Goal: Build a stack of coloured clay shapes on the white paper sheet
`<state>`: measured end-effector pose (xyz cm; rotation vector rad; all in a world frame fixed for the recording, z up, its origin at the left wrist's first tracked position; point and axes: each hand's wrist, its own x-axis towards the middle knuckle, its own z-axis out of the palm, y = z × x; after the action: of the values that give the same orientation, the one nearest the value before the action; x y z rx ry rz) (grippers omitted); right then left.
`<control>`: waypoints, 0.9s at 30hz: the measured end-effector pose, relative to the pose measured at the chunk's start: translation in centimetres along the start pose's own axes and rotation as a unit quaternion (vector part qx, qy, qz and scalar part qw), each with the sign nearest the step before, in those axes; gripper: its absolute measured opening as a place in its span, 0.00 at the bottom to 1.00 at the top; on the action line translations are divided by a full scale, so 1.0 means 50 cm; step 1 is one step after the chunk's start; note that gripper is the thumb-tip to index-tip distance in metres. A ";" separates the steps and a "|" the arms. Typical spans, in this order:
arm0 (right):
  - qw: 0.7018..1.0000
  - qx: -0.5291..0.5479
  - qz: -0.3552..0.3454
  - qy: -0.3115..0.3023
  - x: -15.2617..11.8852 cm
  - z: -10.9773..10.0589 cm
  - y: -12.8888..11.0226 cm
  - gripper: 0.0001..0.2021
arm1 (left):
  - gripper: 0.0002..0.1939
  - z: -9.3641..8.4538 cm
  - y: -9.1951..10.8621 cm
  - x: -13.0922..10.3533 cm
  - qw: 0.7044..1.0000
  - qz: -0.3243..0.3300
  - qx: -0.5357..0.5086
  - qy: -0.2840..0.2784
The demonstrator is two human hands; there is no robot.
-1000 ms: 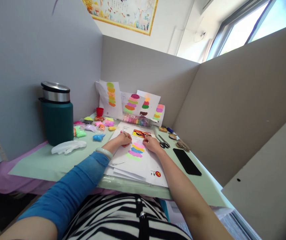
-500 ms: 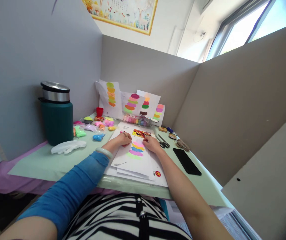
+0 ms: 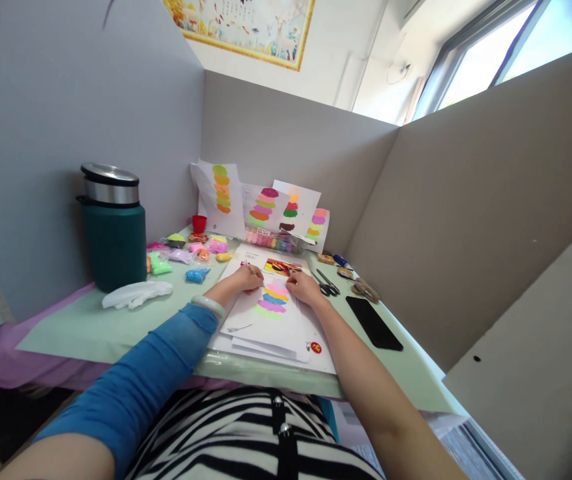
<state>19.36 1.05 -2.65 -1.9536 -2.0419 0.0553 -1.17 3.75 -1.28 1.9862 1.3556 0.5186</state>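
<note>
A white sheet of paper [image 3: 261, 328] lies in front of me, with stacked bands of pink, yellow, blue, purple and green colour [image 3: 272, 299]. At the sheet's upper left, my left hand [image 3: 249, 277] is closed, and a thin pen-like stick [image 3: 249, 268] shows above its fingers. My right hand [image 3: 304, 287] rests at the upper right of the colour bands, its fingers curled together at the paper. What is between those fingertips, if anything, is too small to make out. Beneath are more papers and a printed board [image 3: 323, 360] with a red logo.
Bags of coloured clay [image 3: 197, 275], a white glove [image 3: 137, 294] and a green thermos [image 3: 115, 233] are on the left. Scissors [image 3: 327, 285] and a black phone [image 3: 373, 323] lie right. Colour-banded sheets [image 3: 222, 200] lean at the back, behind a clear box [image 3: 276, 241]. Grey partitions surround the table.
Hardly anything differs. My right hand has shifted very slightly, and the sheet's lower edge sits a touch further left; my left hand stays in place.
</note>
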 end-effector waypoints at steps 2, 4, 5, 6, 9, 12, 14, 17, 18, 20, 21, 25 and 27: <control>1.000 -0.001 0.000 0.007 0.001 0.001 0.001 0.09 | 0.11 0.001 0.000 0.000 1.000 -0.002 -0.011 0.000; 1.000 -0.002 -0.003 0.011 0.003 0.003 0.003 0.09 | 0.11 0.001 0.000 0.000 1.000 -0.004 -0.011 -0.001; 1.000 -0.001 -0.005 0.011 0.004 0.004 0.004 0.09 | 0.11 0.001 0.000 0.001 1.000 -0.004 -0.008 -0.001; 1.000 0.001 -0.007 0.011 0.004 0.005 0.005 0.09 | 0.11 0.001 0.000 0.001 1.000 -0.003 -0.006 0.000; 1.000 0.005 -0.006 0.007 0.005 0.006 0.006 0.09 | 0.11 0.000 0.000 0.001 1.000 0.003 0.002 0.000; 1.000 0.003 0.000 0.002 0.004 0.005 0.005 0.09 | 0.11 -0.001 0.001 -0.001 1.000 0.006 0.014 0.001; 1.000 0.002 0.001 0.000 0.002 0.003 0.003 0.09 | 0.11 -0.001 0.002 -0.002 1.000 0.006 0.017 0.001; 1.000 0.001 0.003 0.001 0.001 0.001 0.001 0.09 | 0.11 0.000 0.001 -0.001 1.000 0.000 0.009 0.002; 1.000 -0.001 0.004 0.001 0.000 0.001 0.000 0.09 | 0.10 0.001 0.001 -0.001 1.000 -0.001 0.005 0.002; 1.000 -0.003 0.005 0.000 0.000 0.000 -0.001 0.09 | 0.10 0.001 -0.001 0.000 1.000 0.004 0.000 0.002; 1.000 -0.005 0.005 -0.001 0.000 0.000 -0.002 0.09 | 0.10 0.001 -0.002 0.000 1.000 0.007 0.000 0.002; 1.000 -0.009 0.010 -0.003 -0.001 0.000 -0.003 0.09 | 0.11 0.001 -0.001 -0.002 1.000 0.002 0.009 0.004; 1.000 -0.009 0.012 0.000 -0.001 0.000 -0.002 0.09 | 0.11 0.001 0.000 -0.003 1.000 -0.001 0.014 0.003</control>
<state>19.25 1.02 -2.64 -1.9895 -2.0267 0.0426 -1.18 3.60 -1.31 2.0069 1.3757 0.5073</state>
